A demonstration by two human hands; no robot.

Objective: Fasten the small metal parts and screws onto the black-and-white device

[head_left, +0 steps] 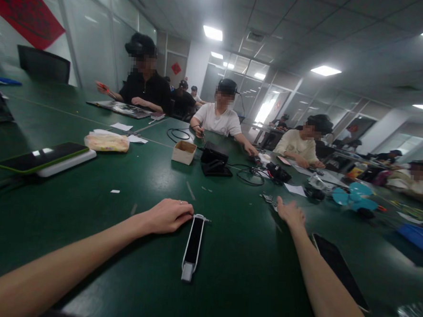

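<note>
**A:** Widest first: the long dark green table [97, 204] fills the view, with three people seated along its far edge.

**B:** Out left, a black green-rimmed phone [43, 157] lies on a white slab. On the right, a flat black phone [339, 271] lies just beside the person's right forearm.

**A:** Centre, close in: the long narrow white-edged black device [193, 246] lies flat, running away from the camera with its grey tip nearest us.

**B:** And the left hand [168, 215] is right at its far end, knuckles up, fingers curled, tips touching the white frame. Whether it's pinching the frame or only resting against it, I can't tell.

**A:** The right hand [291, 213] is well apart from it, palm down, fingers stretched forward side by side, gripping nothing.

**B:** Farther back, a blue plastic fan [352, 196], a black boxy gadget [214, 159] with looping cable, and a small open cardboard box [184, 152].

**A:** Smallest last: small metal pieces [268, 198] on the table just ahead of the right fingertips, too tiny to identify.
</note>
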